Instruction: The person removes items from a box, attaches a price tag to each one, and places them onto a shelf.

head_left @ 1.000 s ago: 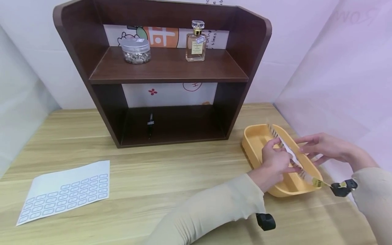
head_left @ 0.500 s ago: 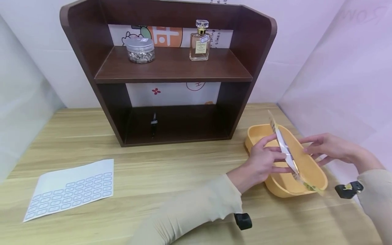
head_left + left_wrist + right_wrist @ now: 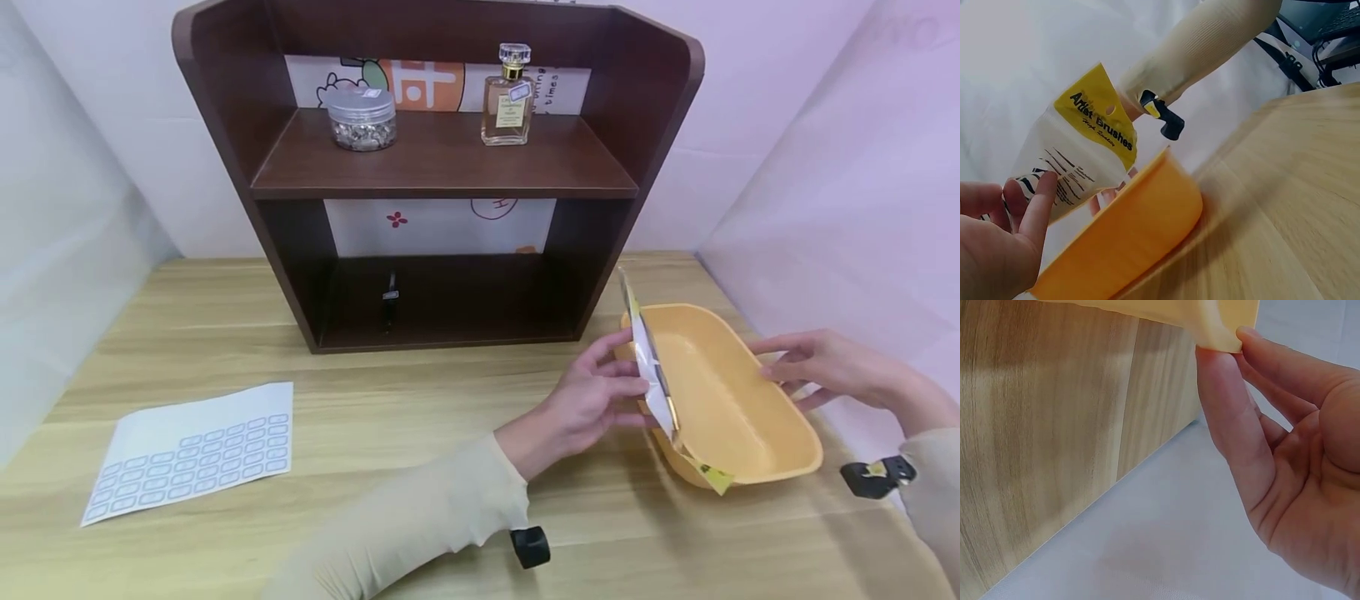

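Note:
A clear packet with a yellow header reading "Artist Brushes" [image 3: 1079, 150] stands on edge in my left hand [image 3: 588, 400], gripped between thumb and fingers. In the head view the packet [image 3: 651, 371] shows nearly edge-on, over the left side of a yellow-orange plastic bin [image 3: 731, 400]. My right hand [image 3: 840, 371] is at the bin's far right side. As the right wrist view shows, its thumb and fingers pinch the rim of the bin [image 3: 1232, 328]. The bin [image 3: 1129, 231] sits just beyond the packet in the left wrist view.
A dark brown two-tier shelf [image 3: 442, 179] stands at the back. It bears a lidded clear jar [image 3: 363, 121], a perfume bottle [image 3: 507, 108] and a thin black item with a label [image 3: 390, 300]. A label sheet [image 3: 195, 454] lies at left on the wooden table [image 3: 420, 425].
My left hand has moved left with the packet, from above the bin's middle to its left side. My right hand stays at the bin's rim. The head view has shifted slightly.

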{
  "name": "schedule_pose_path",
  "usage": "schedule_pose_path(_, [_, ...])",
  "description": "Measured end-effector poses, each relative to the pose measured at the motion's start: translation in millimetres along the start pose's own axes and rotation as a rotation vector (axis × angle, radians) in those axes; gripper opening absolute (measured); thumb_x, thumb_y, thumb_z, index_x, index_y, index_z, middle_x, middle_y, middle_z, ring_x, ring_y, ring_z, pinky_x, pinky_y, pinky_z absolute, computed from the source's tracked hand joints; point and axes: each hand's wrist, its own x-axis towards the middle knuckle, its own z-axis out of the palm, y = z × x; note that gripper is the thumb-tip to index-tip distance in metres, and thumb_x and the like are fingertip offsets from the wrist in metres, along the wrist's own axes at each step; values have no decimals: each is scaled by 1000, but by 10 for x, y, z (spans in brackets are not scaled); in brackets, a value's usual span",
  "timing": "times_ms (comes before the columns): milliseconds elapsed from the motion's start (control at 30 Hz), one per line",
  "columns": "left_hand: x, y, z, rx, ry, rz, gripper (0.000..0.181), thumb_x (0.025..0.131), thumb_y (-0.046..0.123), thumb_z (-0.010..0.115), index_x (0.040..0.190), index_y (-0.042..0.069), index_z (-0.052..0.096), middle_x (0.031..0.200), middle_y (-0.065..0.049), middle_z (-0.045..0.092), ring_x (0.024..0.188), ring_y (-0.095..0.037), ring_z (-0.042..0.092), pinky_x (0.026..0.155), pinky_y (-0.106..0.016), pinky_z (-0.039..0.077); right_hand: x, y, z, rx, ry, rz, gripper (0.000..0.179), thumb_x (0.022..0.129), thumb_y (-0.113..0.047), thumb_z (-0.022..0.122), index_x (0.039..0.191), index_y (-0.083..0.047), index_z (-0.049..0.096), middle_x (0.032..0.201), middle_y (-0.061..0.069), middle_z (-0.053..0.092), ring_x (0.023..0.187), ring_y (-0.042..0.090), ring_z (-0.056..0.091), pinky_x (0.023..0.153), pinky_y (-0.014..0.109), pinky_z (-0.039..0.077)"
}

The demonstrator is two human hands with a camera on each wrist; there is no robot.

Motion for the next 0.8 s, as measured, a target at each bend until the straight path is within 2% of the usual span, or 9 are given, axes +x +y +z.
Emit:
schedule_pose_path(200, [-177, 107, -181, 12, 0, -4, 67, 86, -20, 56, 137, 22, 60, 99, -9, 63, 85, -22, 64, 82, -59, 55, -10, 9, -1, -9, 3, -4, 67, 101, -20, 63, 149, 13, 29, 103, 16, 72, 86, 23, 70, 72, 42, 61])
schedule_pose_path(433, [-396, 237, -471, 53, 62, -13, 68, 87, -20, 55, 143, 18, 54, 106, -12, 63, 89, -23, 65, 83, -57, 56, 7, 2, -8, -9, -11, -6, 66, 102, -19, 61, 148, 14, 27, 103, 16, 72, 85, 23, 69, 73, 42, 61])
schedule_pose_path(567, [-553, 280, -668, 116, 86, -24, 68, 88, -18, 54, 148, 15, 47, 114, -17, 62, 90, -25, 65, 81, -53, 58, 14, -4, -11, -22, -14, -9, 66, 102, -20, 60, 149, 14, 27, 106, 17, 71, 87, 22, 69, 74, 42, 61])
schedule_pose_path(800, [-838, 387, -1038, 226, 175, -42, 68, 90, -13, 53, 152, 14, 40, 129, -22, 57, 103, -34, 64, 82, -50, 58, 46, -13, 7, -71, -7, 1, 67, 103, -21, 59, 148, 15, 26, 107, 16, 71, 86, 19, 68, 73, 42, 61])
